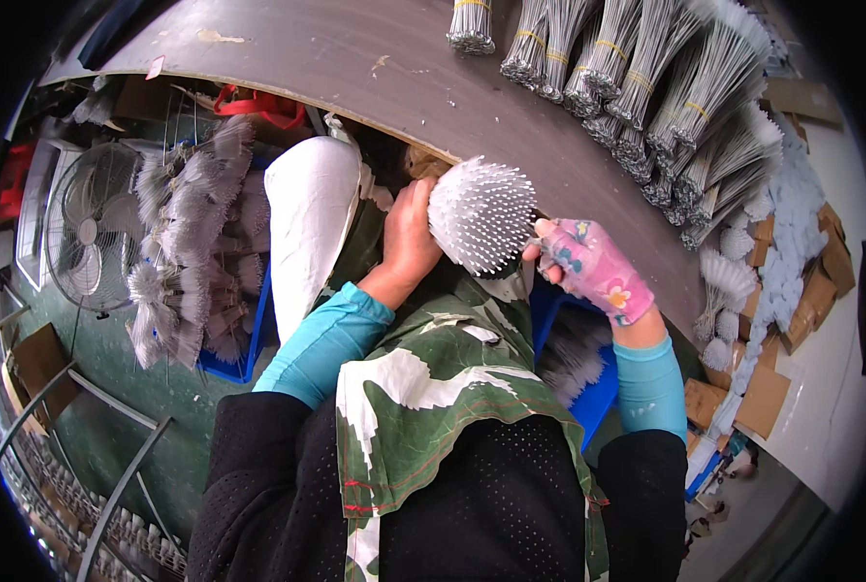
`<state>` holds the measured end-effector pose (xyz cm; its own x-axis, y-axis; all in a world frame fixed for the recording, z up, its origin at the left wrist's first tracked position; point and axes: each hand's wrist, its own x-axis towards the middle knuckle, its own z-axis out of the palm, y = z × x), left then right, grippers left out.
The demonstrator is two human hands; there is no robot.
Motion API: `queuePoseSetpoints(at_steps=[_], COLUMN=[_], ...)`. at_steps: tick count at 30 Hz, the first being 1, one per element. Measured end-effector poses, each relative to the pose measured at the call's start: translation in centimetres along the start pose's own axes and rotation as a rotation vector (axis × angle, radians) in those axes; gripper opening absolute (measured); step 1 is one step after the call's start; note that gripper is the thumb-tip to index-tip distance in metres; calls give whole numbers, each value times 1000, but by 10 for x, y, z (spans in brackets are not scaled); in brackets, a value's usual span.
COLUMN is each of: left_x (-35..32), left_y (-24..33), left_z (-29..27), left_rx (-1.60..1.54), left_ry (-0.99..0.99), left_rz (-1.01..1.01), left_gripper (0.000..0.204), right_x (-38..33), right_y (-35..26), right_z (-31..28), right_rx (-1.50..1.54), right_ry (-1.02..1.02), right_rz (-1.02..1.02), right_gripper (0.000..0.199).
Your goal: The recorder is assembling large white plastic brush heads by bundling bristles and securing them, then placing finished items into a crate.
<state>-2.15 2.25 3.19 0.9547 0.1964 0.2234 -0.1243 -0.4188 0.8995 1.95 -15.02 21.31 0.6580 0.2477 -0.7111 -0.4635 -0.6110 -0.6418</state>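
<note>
My left hand (413, 236) is closed round the side of a bundle of thin white-bristled wire brushes (481, 215). Its round, dotted end faces up, and its lower part is hidden. At the bundle's right edge is my right hand (591, 269), in a pink flowered glove with bare fingertips. Those fingers are curled and pinched together, close to the outer brushes. Whatever lies between them, if anything, is too small to make out. Both hands are over my lap, by the near edge of the brown table (355, 48).
Banded bundles of silver wire stems (637, 78) lie at the table's far right. On the left stand a fan (89, 228) and hanging white brush bundles (195, 233) over a blue crate (249, 339). A metal frame (113, 490) is lower left; cardboard boxes (763, 393) sit right.
</note>
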Motion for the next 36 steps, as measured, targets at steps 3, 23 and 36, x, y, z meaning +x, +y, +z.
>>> queuePoseSetpoints(at_steps=[3, 23, 36], left_x=[0, 0, 0], left_y=[0, 7, 3], left_z=[1, -2, -1], left_rx=[-14, -15, 37], left_ry=[7, -13, 16], left_rz=[-7, -32, 19], left_gripper=[42, 43, 44], right_x=[-4, 8, 16], right_y=[-7, -46, -36], right_z=[-3, 12, 13], right_rx=[-351, -1134, -952], right_ry=[55, 89, -63], right_rz=[-265, -503, -661], right_gripper=[35, 36, 22])
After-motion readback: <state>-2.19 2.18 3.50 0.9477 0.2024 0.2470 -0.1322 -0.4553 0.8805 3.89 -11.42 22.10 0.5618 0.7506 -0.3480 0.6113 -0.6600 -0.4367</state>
